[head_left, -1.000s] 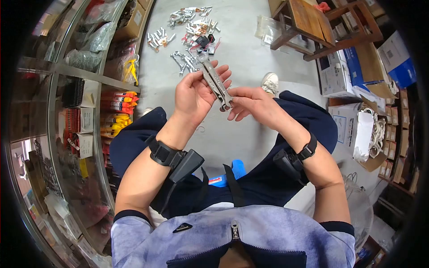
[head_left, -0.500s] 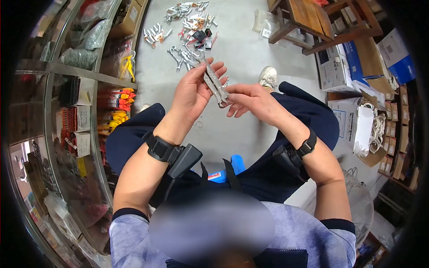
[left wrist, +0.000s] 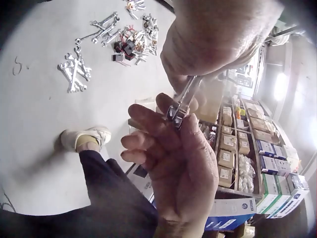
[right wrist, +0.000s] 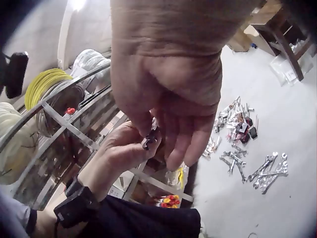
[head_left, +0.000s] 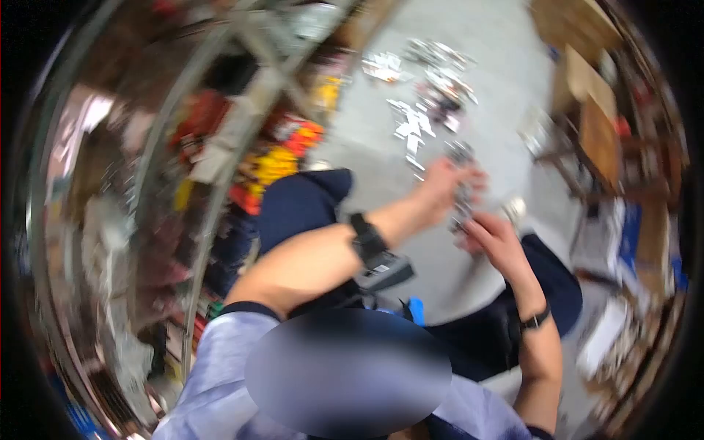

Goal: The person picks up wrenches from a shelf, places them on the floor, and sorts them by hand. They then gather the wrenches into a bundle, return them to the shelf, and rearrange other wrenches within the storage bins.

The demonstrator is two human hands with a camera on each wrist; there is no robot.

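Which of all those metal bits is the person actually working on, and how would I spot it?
Start from the grey concrete floor, where loose spanners lie scattered near a white shoe. Above it, the left hand and right hand meet. The metal tool between them is a slim silvery bar; unlike the others, it is off the floor, held at both ends.

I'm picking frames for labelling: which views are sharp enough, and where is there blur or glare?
Head view: heavily motion-blurred, fisheye-warped, hands and metal tool smeared. Left wrist view: the tool and right hand are fairly sharp; bright glare at right. Right wrist view: near right hand soft, glare at top.
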